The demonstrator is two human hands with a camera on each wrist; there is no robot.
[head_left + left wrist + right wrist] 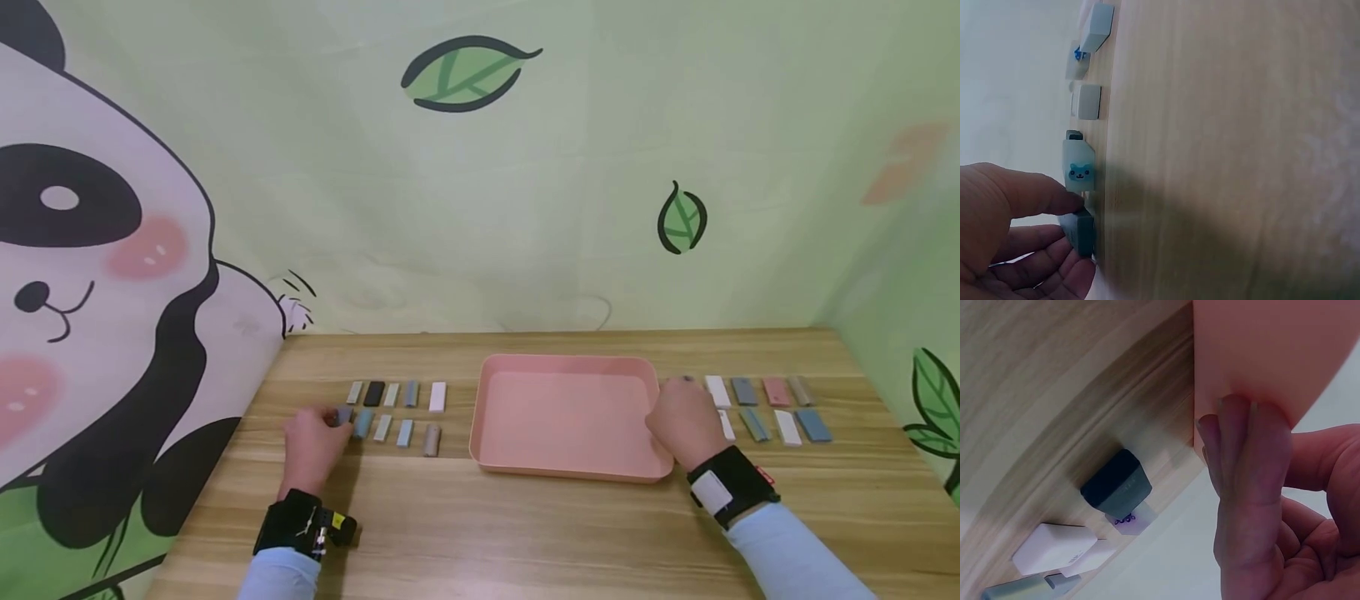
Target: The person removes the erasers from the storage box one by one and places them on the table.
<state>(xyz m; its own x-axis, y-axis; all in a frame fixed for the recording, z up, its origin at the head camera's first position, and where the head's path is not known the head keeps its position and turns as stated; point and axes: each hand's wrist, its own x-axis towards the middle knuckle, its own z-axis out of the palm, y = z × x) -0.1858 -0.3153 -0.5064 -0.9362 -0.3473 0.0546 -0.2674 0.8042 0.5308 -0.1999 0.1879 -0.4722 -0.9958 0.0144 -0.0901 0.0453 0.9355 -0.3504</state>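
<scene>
At the left end of two rows of small blocks, my left hand (315, 442) pinches a dark blue-grey block (1080, 232) between thumb and fingers. Beside it stands a pale block (1079, 165) with a teal bear face. My right hand (684, 425) is at the right rim of the pink tray (566, 417). In the right wrist view its fingers press the tray's outer wall (1260, 350), and the thumb lies on the other side of the rim, its tip hidden. A dark block (1119, 484) sits just beside that hand, apart from it.
More blocks stand left of the tray, including a black block (373, 393) and a white block (438, 397). To its right are two further rows, with a pink block (776, 392) and a blue block (813, 425). A printed backdrop (480, 208) rises behind the wooden table (480, 533).
</scene>
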